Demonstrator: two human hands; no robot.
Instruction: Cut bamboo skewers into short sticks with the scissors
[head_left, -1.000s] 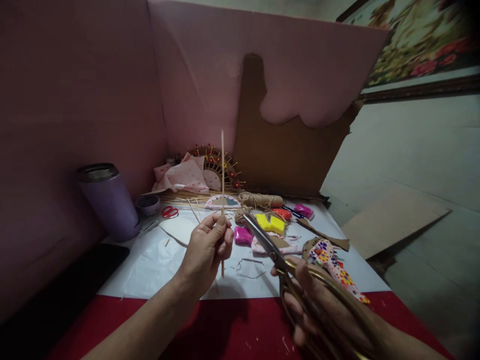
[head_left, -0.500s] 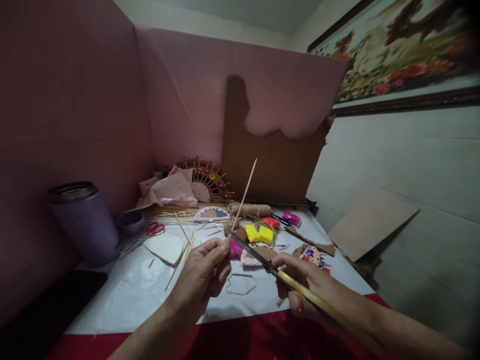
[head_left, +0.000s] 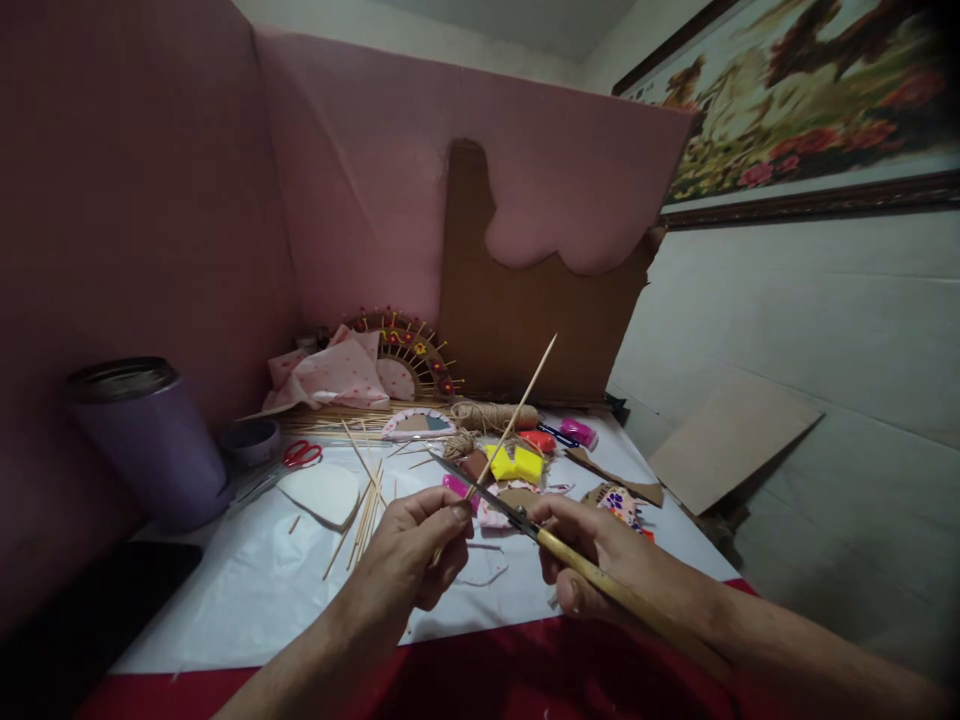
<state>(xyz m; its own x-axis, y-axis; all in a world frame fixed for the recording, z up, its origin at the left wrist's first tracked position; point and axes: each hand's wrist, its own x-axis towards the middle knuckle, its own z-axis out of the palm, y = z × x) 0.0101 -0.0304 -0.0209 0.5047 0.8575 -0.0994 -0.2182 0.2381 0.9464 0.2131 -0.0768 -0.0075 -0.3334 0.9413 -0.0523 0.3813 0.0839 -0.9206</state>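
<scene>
Pinched between the thumb and fingers of my left hand (head_left: 427, 540) is a pointed wooden skewer (head_left: 519, 410), tilted up to the right. My right hand (head_left: 589, 550) is closed around shears with dark blades (head_left: 491, 496) and a yellowish handle (head_left: 600, 580). The blades cross the skewer just above my left fingertips; whether they touch it I cannot tell. Left of my left hand, several loose skewers (head_left: 366, 520) lie on the white table cover (head_left: 247, 600). Yellow packets (head_left: 516, 463) and a magenta packet (head_left: 459, 488) lie behind the blades.
A purple tumbler (head_left: 150, 440), red-handled scissors (head_left: 302, 454) and a white heart-shaped piece (head_left: 322, 492) are on the left. Farther back are a twine roll (head_left: 495, 416), a decorated arch (head_left: 416, 345) and pink dotted cloth (head_left: 330, 370). A pink-covered cardboard panel (head_left: 375, 170) rises behind.
The skewer has tipped farther to the right, and its point is a little lower. The shears' blades now cross it close to my left fingertips. The view has shifted slightly.
</scene>
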